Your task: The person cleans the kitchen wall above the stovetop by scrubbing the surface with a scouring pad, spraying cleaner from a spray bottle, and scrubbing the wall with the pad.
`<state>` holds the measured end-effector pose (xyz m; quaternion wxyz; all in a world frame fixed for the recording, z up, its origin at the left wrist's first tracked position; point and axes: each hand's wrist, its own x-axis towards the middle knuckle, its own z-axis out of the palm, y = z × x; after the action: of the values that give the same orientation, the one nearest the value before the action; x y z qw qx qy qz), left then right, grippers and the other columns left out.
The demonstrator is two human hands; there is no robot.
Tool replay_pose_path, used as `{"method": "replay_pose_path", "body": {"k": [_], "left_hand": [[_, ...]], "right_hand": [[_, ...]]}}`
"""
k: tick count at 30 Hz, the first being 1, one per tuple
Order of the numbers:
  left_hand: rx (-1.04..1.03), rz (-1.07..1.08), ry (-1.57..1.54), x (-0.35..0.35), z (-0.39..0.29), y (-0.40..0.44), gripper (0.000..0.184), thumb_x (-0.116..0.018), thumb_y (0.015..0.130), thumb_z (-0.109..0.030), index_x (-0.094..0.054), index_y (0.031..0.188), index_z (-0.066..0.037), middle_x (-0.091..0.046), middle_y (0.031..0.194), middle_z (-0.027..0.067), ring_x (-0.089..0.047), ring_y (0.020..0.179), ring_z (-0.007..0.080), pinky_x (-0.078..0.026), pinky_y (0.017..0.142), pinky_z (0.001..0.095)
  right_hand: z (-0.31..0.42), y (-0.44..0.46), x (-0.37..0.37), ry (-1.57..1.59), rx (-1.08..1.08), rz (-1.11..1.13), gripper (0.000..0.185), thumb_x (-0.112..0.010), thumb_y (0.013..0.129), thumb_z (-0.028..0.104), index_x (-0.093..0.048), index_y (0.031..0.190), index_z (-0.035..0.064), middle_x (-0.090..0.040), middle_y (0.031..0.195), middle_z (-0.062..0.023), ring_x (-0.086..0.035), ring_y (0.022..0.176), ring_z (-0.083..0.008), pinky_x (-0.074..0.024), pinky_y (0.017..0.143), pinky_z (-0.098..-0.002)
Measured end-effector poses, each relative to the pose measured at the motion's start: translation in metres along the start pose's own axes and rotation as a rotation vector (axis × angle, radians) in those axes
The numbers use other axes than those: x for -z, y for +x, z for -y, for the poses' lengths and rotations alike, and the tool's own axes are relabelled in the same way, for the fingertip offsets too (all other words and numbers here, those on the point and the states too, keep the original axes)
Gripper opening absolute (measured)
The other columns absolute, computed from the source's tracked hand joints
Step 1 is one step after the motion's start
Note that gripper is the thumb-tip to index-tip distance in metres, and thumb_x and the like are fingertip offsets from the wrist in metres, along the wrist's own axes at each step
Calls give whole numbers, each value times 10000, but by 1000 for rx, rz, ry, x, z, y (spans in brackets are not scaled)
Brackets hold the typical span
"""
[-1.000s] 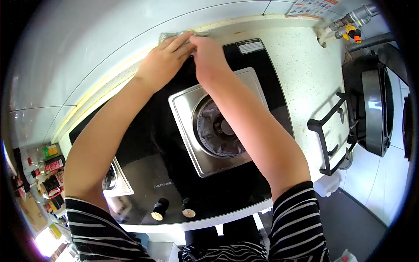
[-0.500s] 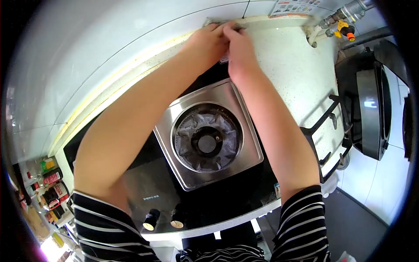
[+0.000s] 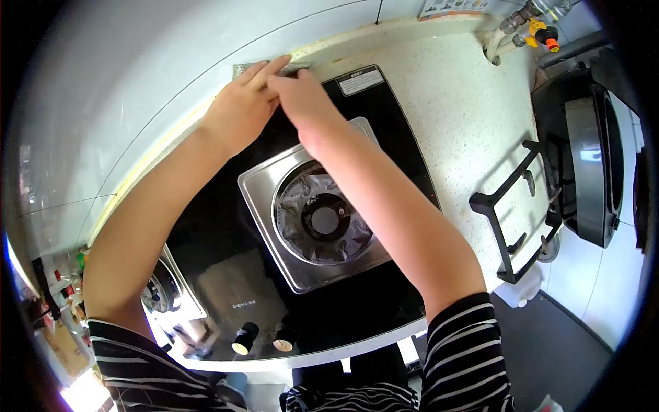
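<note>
Against the wall behind the gas stove, both of my hands are on a silvery-grey textured cloth, mostly hidden under the fingers. My left hand bends over it, fingers reaching toward the wall edge. Beside it, touching its fingers, my right hand has its fingers curled around the cloth's other side. Below my right forearm lies the burner, ringed by a square steel plate.
A black pan support lies on the speckled counter at right, beside a dark pan-like object. Gas pipes with a yellow valve rise at top right. Two knobs sit at the stove's front; bottles crowd the left.
Both hands and the cloth have moved left along the wall edge. The stove's back right corner and its label now show, and part of a second burner appears at left.
</note>
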<state>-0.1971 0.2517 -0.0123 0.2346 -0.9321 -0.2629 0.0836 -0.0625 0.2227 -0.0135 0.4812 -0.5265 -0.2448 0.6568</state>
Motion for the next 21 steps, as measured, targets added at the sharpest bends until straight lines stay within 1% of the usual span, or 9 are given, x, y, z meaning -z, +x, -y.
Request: {"method": "replay_pose_path", "body": {"k": [2,3,6,10,12,14,19,20,21], "left_hand": [[2,-20,-13,0,-2,15,393,-570,788,-169,-653,1160,-73,-493,1379,36,-324,1354,225,-319,1109,300],[13,-42,-25,-1,-6,27,415,-570,783,-166,-636,1180,-64,-478,1390,45,-313,1360,235,-323,1109,300],[27,-221,-159,-13,-16,75,434,-574,781,-132,-608,1211,-80,-473,1385,11,-306,1361,246,-325,1108,299],[10,-217,-182,-5,-30,121,415,-566,791,-93,-608,1202,-120,-496,1350,-31,-331,1333,248,-335,1096,301],[10,-210,-201,0,-32,128,392,-562,794,-84,-621,1179,-131,-507,1332,-47,-341,1320,249,-341,1088,306],[6,-234,-257,-1,-31,122,362,-560,797,-82,-640,1146,-135,-518,1313,-59,-349,1309,250,-344,1081,314],[44,-53,-257,3,-10,51,312,-552,796,-89,-677,1078,-137,-544,1268,-59,-350,1305,246,-340,1076,323],[49,-34,-264,3,-6,35,306,-551,795,-92,-683,1067,-137,-550,1256,-57,-353,1301,245,-339,1076,324],[55,-27,-255,5,-3,22,301,-551,794,-95,-686,1060,-137,-556,1242,-56,-371,1281,244,-349,1067,325]], "right_hand": [[4,0,11,22,28,8,528,-611,832,233,-443,1249,-43,-496,1217,-160,-450,1120,-217,-358,962,-338],[4,1,17,5,66,-55,457,-604,820,181,-485,1213,-20,-524,1181,-138,-462,1099,-215,-356,956,-325],[4,12,48,-131,227,-103,368,-573,815,116,-528,1156,-12,-556,1123,-117,-481,1063,-210,-360,941,-310],[20,18,80,-74,300,-225,323,-517,831,54,-557,1142,-20,-570,1083,-74,-495,993,-159,-383,873,-256],[30,7,91,25,277,-160,351,-486,841,32,-559,1180,-21,-584,1045,-67,-506,954,-140,-392,862,-243],[22,12,97,-88,253,-115,373,-474,851,21,-557,1212,-23,-602,1056,-70,-524,965,-145,-399,886,-253],[-9,12,67,-399,251,49,406,-444,865,12,-552,1252,-44,-617,1176,-96,-541,1071,-162,-388,952,-275],[-23,16,56,-472,353,53,386,-459,856,30,-570,1222,-21,-641,1112,-112,-567,1034,-177,-409,919,-295],[-20,8,42,-540,322,68,366,-473,855,49,-574,1202,-10,-648,1069,-124,-583,1008,-196,-422,899,-309]]}}
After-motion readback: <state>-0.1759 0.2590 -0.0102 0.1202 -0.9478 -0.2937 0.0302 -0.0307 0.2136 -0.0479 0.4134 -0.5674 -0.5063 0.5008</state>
